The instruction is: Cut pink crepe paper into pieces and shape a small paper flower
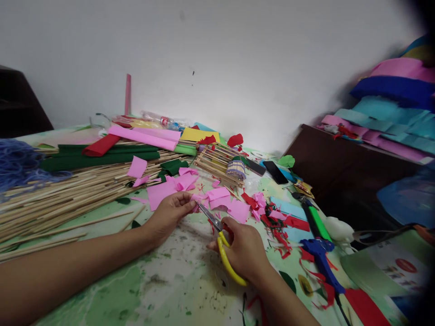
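Observation:
My right hand (243, 246) grips yellow-handled scissors (224, 258), whose blades point up and left toward my left hand (173, 210). Between the thumb and fingertips of the left hand is a small piece of pink paper (196, 199), pinched close to the scissor tips. Whether the blades touch it, I cannot make out. Loose pink paper pieces (217, 197) lie scattered just beyond both hands, with a larger pink sheet (158, 194) behind the left one.
Long thin sticks (84, 190) cover the left side, beside tangled blue yarn (16, 163). A small stick frame (217, 163) and a phone (275, 172) lie farther back. On the right are a blue glue gun (322, 262), red scraps (297, 222) and a green container (387, 260).

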The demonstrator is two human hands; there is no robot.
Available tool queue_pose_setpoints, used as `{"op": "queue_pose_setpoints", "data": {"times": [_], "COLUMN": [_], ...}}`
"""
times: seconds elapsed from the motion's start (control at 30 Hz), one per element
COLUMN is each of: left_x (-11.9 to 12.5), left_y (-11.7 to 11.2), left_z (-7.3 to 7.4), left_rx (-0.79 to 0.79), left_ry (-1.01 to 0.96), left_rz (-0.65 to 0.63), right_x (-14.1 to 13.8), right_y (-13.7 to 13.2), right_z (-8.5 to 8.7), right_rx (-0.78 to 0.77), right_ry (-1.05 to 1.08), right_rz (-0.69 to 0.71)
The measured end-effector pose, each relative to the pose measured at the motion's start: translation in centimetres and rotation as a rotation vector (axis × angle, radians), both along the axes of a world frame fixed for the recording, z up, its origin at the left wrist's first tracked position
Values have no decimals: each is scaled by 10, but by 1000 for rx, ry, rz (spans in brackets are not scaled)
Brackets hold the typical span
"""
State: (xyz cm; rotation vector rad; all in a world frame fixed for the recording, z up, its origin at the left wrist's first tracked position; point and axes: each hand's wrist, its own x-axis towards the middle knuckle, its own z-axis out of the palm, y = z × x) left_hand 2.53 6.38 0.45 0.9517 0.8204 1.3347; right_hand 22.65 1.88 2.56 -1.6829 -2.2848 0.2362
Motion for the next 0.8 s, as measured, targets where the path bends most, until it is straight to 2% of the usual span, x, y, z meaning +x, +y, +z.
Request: {"op": "queue_pose_setpoints", "data": {"times": [0.6, 0.8], "left_x": [-1, -1], "left_y": [0, -1], "left_z": [-1, 2], "left_rx": [6, -9], "left_ry": [13, -1], "left_rz": [-47, -59], "right_x": [0, -5], "right_y": [0, -2], "right_z": [0, 8], "right_rx": [8, -28], "right_ry": [6, -39], "right_rz": [12, -52]}}
